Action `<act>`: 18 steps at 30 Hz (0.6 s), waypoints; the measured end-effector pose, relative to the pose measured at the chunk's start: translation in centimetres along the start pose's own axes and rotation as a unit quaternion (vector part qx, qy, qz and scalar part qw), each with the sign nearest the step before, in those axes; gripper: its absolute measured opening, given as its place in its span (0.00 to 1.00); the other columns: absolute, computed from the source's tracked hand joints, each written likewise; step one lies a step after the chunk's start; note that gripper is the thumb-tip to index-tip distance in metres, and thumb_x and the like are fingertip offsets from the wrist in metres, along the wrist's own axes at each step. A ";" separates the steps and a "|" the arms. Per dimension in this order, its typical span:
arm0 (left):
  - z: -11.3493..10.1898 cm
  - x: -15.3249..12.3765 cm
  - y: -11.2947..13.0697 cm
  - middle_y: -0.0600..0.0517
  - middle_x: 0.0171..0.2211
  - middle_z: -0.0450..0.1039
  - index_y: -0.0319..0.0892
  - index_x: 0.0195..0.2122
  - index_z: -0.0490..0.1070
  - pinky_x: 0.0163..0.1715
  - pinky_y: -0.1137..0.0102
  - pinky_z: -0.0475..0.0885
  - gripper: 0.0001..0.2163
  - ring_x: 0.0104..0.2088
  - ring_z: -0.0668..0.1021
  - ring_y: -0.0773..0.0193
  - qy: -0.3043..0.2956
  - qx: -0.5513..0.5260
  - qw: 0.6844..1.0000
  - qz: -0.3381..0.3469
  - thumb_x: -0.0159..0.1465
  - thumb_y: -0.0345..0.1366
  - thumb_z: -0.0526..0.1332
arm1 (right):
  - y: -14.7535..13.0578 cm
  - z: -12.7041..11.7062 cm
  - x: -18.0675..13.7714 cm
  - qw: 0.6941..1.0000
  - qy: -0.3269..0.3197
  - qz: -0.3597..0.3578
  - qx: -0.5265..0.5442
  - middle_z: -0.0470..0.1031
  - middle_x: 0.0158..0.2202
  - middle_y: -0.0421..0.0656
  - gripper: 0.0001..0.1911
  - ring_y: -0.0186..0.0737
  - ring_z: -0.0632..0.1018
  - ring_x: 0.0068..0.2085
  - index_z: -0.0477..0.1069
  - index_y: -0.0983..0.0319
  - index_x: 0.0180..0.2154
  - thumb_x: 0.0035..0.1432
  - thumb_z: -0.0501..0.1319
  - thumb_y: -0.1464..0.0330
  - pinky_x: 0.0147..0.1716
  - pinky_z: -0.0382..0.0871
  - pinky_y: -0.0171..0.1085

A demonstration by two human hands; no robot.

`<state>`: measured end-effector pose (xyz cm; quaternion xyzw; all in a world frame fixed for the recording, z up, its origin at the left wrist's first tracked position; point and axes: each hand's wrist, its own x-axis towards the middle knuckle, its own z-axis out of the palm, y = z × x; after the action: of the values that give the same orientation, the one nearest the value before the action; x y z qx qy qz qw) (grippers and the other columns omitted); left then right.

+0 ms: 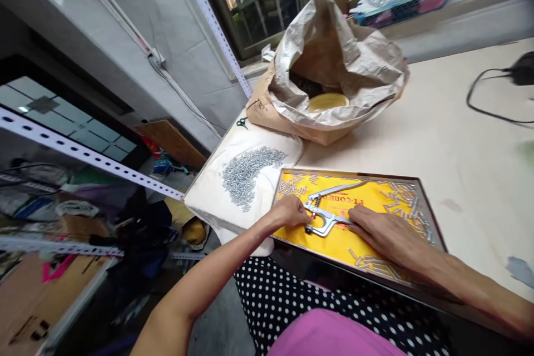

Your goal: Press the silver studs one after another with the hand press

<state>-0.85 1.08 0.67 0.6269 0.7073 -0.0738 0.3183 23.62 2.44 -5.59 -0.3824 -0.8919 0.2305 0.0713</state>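
Silver hand-press pliers (332, 219) with a spring and a C-shaped jaw lie over a yellow-lined shallow tray (433, 208). My right hand (372, 226) is closed around the lower handle, while the upper handle sticks up and away from it. At the jaw end my left hand (293, 209) is closed in a pinch; whatever its fingertips hold is hidden. A small red part shows beside those fingertips. Small silver metal pins (411, 206) lie loose in the tray's right side, and more are near its left end and front edge.
Left of the tray, a heap of similar metal pins (246, 173) rests on white cloth (204, 197). Behind stands an open paper sack (287, 119) with a yellow round thing (329, 102) inside. Green-handled scissors (242, 123) lie near the table's left edge. A black cable (473, 103) is at right.
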 end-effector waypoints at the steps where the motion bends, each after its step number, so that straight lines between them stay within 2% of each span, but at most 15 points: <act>1: -0.3 -0.2 -0.4 0.54 0.21 0.72 0.39 0.24 0.78 0.26 0.73 0.62 0.07 0.27 0.74 0.65 0.006 0.002 1.000 0.007 0.57 0.36 0.66 | 0.3 0.2 0.0 1.000 0.007 -0.004 -0.001 0.75 0.35 0.43 0.13 0.41 0.77 0.33 0.67 0.57 0.34 0.69 0.50 0.62 0.29 0.59 0.37; 5: -0.6 -1.4 -1.4 0.49 0.33 0.78 0.40 0.30 0.80 0.35 0.71 0.68 0.07 0.37 0.77 0.60 0.116 0.038 0.992 0.043 0.61 0.31 0.62 | 0.6 0.5 -0.2 1.000 0.018 -0.007 -0.001 0.75 0.33 0.43 0.13 0.42 0.77 0.32 0.65 0.57 0.33 0.69 0.49 0.61 0.27 0.60 0.38; 8: -0.9 -1.6 -2.4 0.47 0.40 0.78 0.41 0.35 0.80 0.40 0.70 0.69 0.07 0.41 0.78 0.58 0.195 0.039 0.978 0.067 0.63 0.32 0.61 | 0.4 0.7 -0.3 1.000 0.023 0.001 -0.003 0.75 0.32 0.43 0.13 0.43 0.77 0.31 0.64 0.56 0.32 0.69 0.48 0.61 0.27 0.60 0.39; 10: -1.8 -1.0 -3.8 0.46 0.42 0.77 0.41 0.37 0.79 0.40 0.69 0.69 0.09 0.42 0.78 0.58 0.261 0.023 0.965 0.010 0.67 0.36 0.59 | 0.4 1.0 -0.4 0.999 0.039 0.004 -0.008 0.74 0.32 0.43 0.13 0.44 0.77 0.31 0.63 0.56 0.31 0.68 0.48 0.61 0.27 0.61 0.39; 12: -3.1 0.2 -5.8 0.45 0.43 0.77 0.41 0.37 0.78 0.41 0.67 0.69 0.11 0.42 0.78 0.57 0.327 0.008 0.941 -0.091 0.69 0.38 0.57 | 0.6 1.4 -0.4 0.999 0.052 0.002 -0.006 0.74 0.32 0.43 0.13 0.44 0.77 0.30 0.63 0.56 0.31 0.68 0.49 0.60 0.27 0.62 0.40; 13: -3.7 0.8 -6.9 0.44 0.44 0.77 0.41 0.37 0.77 0.42 0.66 0.68 0.11 0.43 0.78 0.56 0.340 0.001 0.930 -0.138 0.69 0.38 0.57 | 0.7 1.6 -0.5 0.998 0.056 0.001 -0.003 0.74 0.32 0.43 0.13 0.43 0.77 0.30 0.63 0.56 0.31 0.68 0.49 0.60 0.27 0.62 0.40; 15: -4.7 2.2 -9.1 0.43 0.43 0.78 0.40 0.36 0.77 0.43 0.65 0.67 0.11 0.44 0.78 0.54 0.348 -0.007 0.919 -0.185 0.69 0.39 0.57 | 0.9 2.0 -0.5 0.998 0.064 -0.003 0.005 0.74 0.33 0.43 0.13 0.43 0.77 0.30 0.63 0.56 0.32 0.68 0.50 0.59 0.28 0.63 0.40; 18: -4.9 3.9 -11.2 0.43 0.41 0.79 0.39 0.35 0.76 0.42 0.65 0.67 0.11 0.44 0.78 0.53 0.346 -0.013 0.915 -0.206 0.67 0.41 0.60 | 1.2 2.4 -0.5 0.998 0.068 -0.004 0.011 0.74 0.32 0.42 0.14 0.43 0.77 0.31 0.64 0.55 0.32 0.68 0.50 0.58 0.28 0.64 0.40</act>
<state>-13.09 4.54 -0.92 0.4497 0.8875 0.0928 0.0392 24.02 1.92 -8.19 -0.3929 -0.8839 0.2138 0.1367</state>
